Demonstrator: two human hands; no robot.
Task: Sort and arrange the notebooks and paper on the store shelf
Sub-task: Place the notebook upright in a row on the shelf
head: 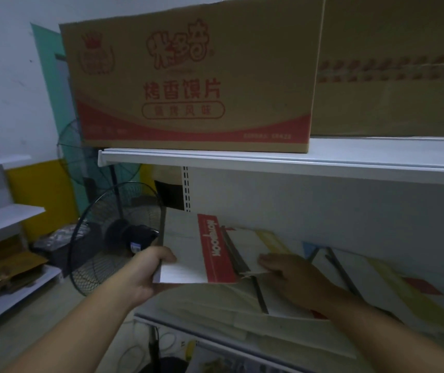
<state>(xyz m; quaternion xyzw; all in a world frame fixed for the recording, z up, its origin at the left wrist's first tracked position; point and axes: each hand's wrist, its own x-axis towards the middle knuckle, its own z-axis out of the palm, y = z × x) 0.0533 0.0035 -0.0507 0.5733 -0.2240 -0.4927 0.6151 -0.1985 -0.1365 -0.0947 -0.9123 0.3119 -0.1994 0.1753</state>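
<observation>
A white notebook with a red band (196, 251) lies at the left end of the lower shelf (145, 317). My left hand (145, 270) grips its near left corner, thumb on top. To its right lie more white notebooks with dark spines (245, 246), then sheets with yellow, blue and red shapes (393, 286). My right hand (293, 278) rests flat, fingers straight, on the notebooks beside the red band. Loose pale paper (215, 300) lies at the front of the shelf under both hands.
The upper shelf (242, 160) carries a printed cardboard box (194, 84) and a plain one (393, 68). A black floor fan (113, 238) stands left of the shelf end. Low white shelves (3, 219) with brown packets stand at far left. Cables lie on the floor below.
</observation>
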